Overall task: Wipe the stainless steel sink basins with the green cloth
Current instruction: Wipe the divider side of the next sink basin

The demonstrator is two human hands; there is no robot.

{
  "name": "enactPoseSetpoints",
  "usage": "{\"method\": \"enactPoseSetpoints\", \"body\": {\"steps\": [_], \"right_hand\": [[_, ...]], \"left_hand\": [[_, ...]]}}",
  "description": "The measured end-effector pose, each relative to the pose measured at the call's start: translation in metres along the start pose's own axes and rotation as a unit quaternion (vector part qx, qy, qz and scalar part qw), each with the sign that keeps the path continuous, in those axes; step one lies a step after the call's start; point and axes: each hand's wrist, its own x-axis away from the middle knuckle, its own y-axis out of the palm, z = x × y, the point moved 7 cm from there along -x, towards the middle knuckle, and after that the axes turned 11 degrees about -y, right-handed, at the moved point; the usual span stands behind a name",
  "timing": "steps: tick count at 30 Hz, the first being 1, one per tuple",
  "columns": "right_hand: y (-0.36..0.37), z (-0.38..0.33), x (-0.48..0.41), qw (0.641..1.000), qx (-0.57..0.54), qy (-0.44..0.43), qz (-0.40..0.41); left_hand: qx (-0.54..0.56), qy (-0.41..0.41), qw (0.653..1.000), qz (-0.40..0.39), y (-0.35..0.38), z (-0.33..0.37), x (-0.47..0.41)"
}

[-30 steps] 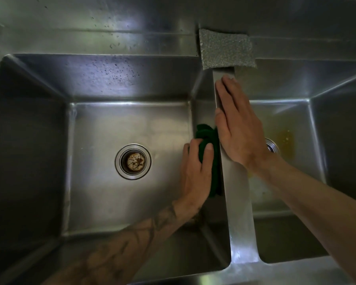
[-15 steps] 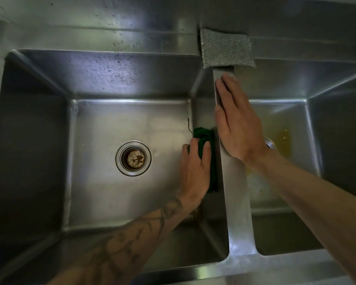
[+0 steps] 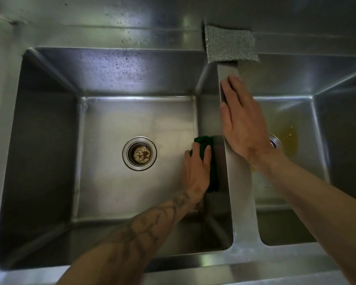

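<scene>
Green cloth (image 3: 206, 143), centre frame, wadded against left basin (image 3: 132, 73) right wall; left hand (image 3: 196, 171) presses it, fingers flat. Soft, light, probably damp: palm mid-wad. Right hand (image 3: 243, 124) flat on divider (image 3: 239, 206).

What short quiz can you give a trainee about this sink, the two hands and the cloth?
1. True or false: the right hand holds the cloth.
2. Where does the pad lie? A: in the left basin. B: on the back ledge, at the far end of the divider. C: on a drain.
3. Fill in: the yellow stain is in the ___ basin.
Key: 1 false, the left hand presses it against the divider; 2 B; 3 right.
</scene>
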Motion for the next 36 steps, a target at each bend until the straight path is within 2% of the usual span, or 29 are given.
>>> {"method": "enactPoseSetpoints", "body": {"steps": [2,5,8,11,14,15,19,22,24,28,32,36], "right_hand": [[-0.001,-0.004,0.009,1.0,-0.004,0.014,0.0],[-0.002,-0.011,0.033,0.999,-0.013,0.037,-0.006],[-0.001,-0.015,0.051,0.998,-0.032,0.057,-0.007],[-0.001,-0.014,0.052,0.998,-0.026,0.062,0.005],[-0.001,-0.014,0.05,0.998,-0.027,0.06,0.012],[-0.002,-0.014,0.05,0.998,-0.027,0.058,0.013],[-0.002,-0.016,0.049,0.998,-0.025,0.057,0.011],[-0.002,-0.016,0.049,0.998,-0.025,0.059,0.006],[-0.002,-0.016,0.05,0.998,-0.024,0.06,0.004],[-0.003,-0.017,0.049,0.998,-0.019,0.061,0.006],[-0.004,-0.018,0.049,0.998,-0.013,0.062,0.007],[-0.007,-0.021,0.049,0.998,-0.011,0.056,0.017]], "left_hand": [[0.001,-0.009,1.0,0.002,0.001,-0.004,0.0],[0.038,0.093,0.994,0.04,-0.009,0.008,0.026],[0.065,0.122,0.989,0.054,-0.013,0.01,0.039],[0.031,0.067,0.996,0.047,-0.001,-0.005,0.017],[-0.002,-0.069,0.998,0.011,0.011,-0.031,-0.009],[0.003,-0.09,0.996,0.008,0.012,-0.036,-0.011],[0.071,-0.018,0.997,-0.007,0.011,-0.03,0.015],[0.07,0.052,0.996,-0.016,0.004,-0.023,0.035],[0.058,0.044,0.997,-0.023,0.006,-0.027,0.025],[0.001,-0.046,0.999,-0.023,0.012,-0.037,0.008],[0.041,0.019,0.998,-0.051,0.008,-0.035,0.043],[0.021,0.027,0.995,-0.089,0.004,-0.042,0.051]]}}
